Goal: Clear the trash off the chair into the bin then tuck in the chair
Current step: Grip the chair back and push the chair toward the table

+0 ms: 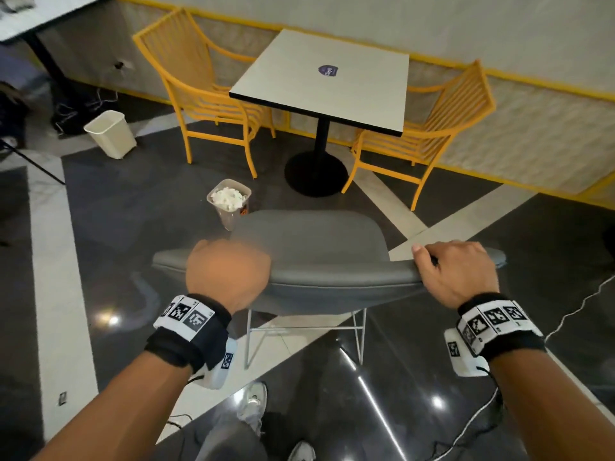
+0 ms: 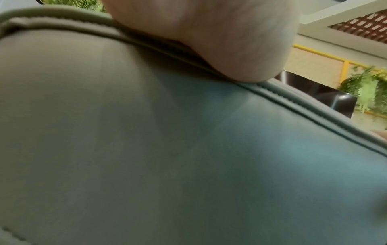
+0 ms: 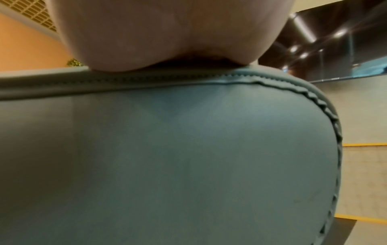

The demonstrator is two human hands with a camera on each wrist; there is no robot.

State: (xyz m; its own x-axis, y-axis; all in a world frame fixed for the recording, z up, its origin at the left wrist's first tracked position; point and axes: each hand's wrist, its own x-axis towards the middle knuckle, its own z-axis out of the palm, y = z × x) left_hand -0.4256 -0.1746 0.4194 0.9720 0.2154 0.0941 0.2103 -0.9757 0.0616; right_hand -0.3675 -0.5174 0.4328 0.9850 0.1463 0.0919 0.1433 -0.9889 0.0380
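Note:
The grey padded chair stands right in front of me, its back toward me and its seat bare. My left hand, blurred, lies over the left part of the backrest's top edge with the fingers curled forward over it. My right hand grips the right end of the same edge, thumb on top. In each wrist view the palm sits on the stitched seam: left hand on the chair, right hand on the chair. A clear bin holding crumpled white paper stands on the floor just beyond the chair's left front.
A square white table on a black pedestal stands ahead, with a yellow chair on its left and another yellow chair on its right. An empty cream bin sits far left. Cables trail on the floor at right.

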